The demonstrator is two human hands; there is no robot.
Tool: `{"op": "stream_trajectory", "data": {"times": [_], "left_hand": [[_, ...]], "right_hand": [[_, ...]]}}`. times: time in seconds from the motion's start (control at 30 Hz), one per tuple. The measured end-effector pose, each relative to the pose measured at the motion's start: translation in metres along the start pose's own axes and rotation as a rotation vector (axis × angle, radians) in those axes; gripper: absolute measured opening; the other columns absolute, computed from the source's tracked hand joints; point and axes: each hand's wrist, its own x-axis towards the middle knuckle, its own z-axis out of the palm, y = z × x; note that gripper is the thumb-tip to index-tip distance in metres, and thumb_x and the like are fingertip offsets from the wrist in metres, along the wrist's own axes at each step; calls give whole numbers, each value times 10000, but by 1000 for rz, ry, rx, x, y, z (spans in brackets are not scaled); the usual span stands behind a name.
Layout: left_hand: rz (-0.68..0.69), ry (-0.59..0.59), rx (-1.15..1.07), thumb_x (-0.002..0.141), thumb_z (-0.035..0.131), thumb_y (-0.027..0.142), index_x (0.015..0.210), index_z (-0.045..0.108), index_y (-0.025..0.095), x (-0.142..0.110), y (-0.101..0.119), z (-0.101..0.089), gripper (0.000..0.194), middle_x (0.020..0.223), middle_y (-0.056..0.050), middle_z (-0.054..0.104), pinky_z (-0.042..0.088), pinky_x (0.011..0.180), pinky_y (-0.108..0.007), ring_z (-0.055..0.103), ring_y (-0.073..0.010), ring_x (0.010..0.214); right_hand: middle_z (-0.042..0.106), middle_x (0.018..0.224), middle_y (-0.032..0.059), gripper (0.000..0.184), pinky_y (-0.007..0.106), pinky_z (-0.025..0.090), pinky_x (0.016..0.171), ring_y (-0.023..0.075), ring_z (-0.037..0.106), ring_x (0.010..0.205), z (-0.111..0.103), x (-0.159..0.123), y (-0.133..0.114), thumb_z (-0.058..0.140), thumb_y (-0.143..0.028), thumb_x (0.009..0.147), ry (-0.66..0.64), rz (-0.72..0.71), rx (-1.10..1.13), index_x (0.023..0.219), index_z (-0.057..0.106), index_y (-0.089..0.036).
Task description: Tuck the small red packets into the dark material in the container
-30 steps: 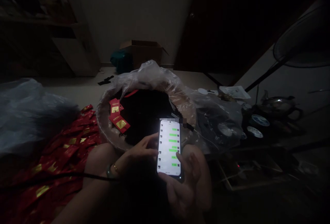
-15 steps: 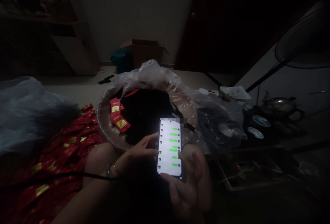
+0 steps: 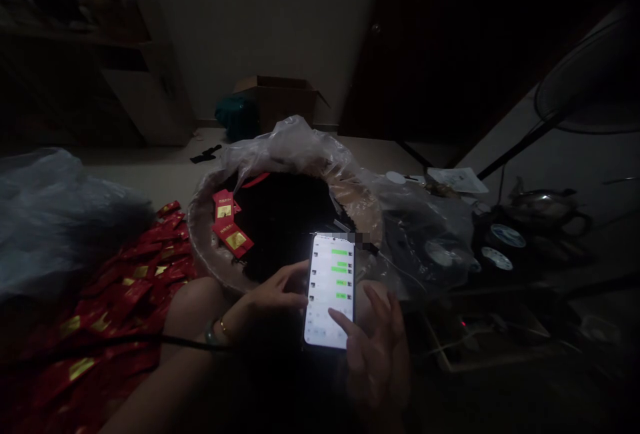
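Observation:
My left hand grips a lit smartphone by its left edge, with a bangle and a gold bracelet on the wrist. The screen shows a chat with green message bubbles and a keyboard in its lower part. My right hand is at the lower right of the phone, one finger stretched over the keyboard and the others apart, holding nothing. Behind the phone is a round basket lined with clear plastic and filled with dark material. Red packets with gold labels lie at its left inside edge.
Many red packets are heaped at the left beside a clear plastic bag. A cardboard box and a teal bag stand by the wall. At the right are a teapot, small dishes and a fan.
A keyboard has come up on the phone screen and the messages have shifted. My right hand has moved from the phone's lower edge, its finger now over the keys.

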Motion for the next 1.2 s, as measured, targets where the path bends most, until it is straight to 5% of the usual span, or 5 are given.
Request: {"op": "stream_trajectory", "data": {"times": [0.13, 0.4, 1.2], "left_hand": [[-23, -19, 14, 682, 775, 308, 1260, 563, 165, 0, -1, 0, 632, 1098, -133, 676, 481, 858, -397, 646, -275, 957], [-35, -23, 5, 680, 780, 299, 1259, 560, 171, 0, -3, 0, 632, 1107, -134, 668, 475, 861, -401, 639, -276, 972], [-29, -30, 18, 676, 784, 332, 1254, 561, 165, 0, -1, 1, 642, 1121, -137, 665, 484, 831, -370, 643, -267, 953]], "right_hand": [[255, 1517, 24, 393, 630, 313, 1007, 407, 206, 1378, -3, 2, -1, 336, -321, 948, -82, 52, -59, 1131, 682, -285], [286, 1505, 5, 333, 635, 286, 1034, 391, 230, 1374, -3, 5, -2, 419, -246, 922, 18, 5, 43, 933, 751, -265], [352, 1458, 17, 341, 631, 317, 999, 387, 281, 1339, -1, 9, -4, 407, -269, 928, -2, -5, 27, 963, 745, -289]]}}
